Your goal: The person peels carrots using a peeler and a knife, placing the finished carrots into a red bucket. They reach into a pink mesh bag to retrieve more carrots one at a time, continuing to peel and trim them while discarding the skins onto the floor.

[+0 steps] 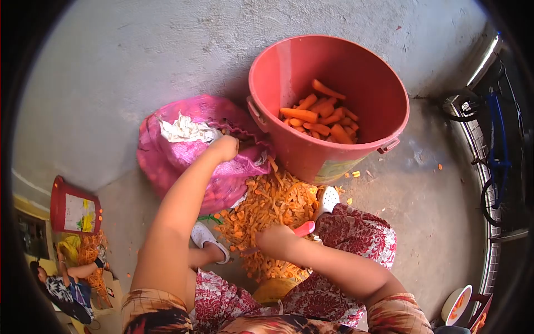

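My left hand (pixel 225 148) is closed at the mouth of a bulging pink sack (pixel 167 167), its fingers curled at the sack's edge and partly hidden. A crumpled white piece of sacking (pixel 189 130) lies beside it at the opening. Lower down, my right hand (pixel 277 242) is wrapped round the pink handle of a knife (pixel 305 229); its thin blade points left and is hard to make out. Under that hand spreads a heap of carrot peelings (pixel 278 203). Behind the heap stands a big red bucket (pixel 328 158) with peeled carrots (pixel 322 114) at the bottom.
At far left, another person (pixel 69 286) sits near a smaller red bucket (pixel 58 209) and more peelings (pixel 92 250). A blue bicycle (pixel 497 150) stands at right. A white basin (pixel 456 303) with carrots is at lower right. White clogs (pixel 208 242) flank the heap.
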Demonstrator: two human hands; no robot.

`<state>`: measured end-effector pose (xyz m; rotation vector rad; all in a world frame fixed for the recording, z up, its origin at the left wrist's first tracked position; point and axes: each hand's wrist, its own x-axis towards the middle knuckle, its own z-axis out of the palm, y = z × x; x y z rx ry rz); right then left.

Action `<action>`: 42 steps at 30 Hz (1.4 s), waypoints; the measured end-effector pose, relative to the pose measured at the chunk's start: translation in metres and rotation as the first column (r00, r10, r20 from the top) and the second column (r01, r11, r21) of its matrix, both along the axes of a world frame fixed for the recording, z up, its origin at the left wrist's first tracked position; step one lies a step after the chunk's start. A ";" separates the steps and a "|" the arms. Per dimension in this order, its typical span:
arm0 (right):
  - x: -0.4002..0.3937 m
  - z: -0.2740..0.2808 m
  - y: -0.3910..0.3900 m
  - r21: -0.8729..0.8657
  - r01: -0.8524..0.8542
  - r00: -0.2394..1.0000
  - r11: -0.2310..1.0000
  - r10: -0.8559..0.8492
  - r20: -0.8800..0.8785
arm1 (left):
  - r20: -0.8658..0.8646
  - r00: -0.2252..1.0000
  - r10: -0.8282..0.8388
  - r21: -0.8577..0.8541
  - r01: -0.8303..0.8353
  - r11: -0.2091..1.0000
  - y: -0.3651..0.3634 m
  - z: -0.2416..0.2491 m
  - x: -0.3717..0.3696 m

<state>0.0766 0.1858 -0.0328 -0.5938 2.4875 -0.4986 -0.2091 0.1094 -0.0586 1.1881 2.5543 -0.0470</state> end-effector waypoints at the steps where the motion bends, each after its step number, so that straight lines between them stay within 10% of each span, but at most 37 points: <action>1: -0.001 -0.004 0.001 0.015 -0.005 0.999 1.000 0.004 0.041 | -0.049 0.998 -0.028 -0.083 0.023 0.996 0.005 -0.005 -0.001; 12: -0.014 -0.033 -0.014 -0.013 0.084 0.851 0.996 -0.065 0.521 | -0.377 0.924 -0.057 -0.382 -0.099 0.919 0.054 -0.124 -0.073; 18: -0.015 -0.030 -0.005 -0.049 0.041 0.955 0.998 -0.025 0.295 | -0.620 0.782 -0.070 -0.194 -0.066 0.979 0.043 -0.243 -0.131; 35: -0.018 -0.025 -0.010 -0.058 0.069 0.954 0.996 -0.049 0.297 | -0.392 0.920 0.003 0.167 0.068 0.984 0.050 -0.165 -0.111; 42: -0.033 -0.031 -0.009 -0.013 0.093 0.904 0.996 -0.079 0.421 | -0.436 0.896 0.079 -0.079 -0.126 0.989 0.064 -0.078 -0.059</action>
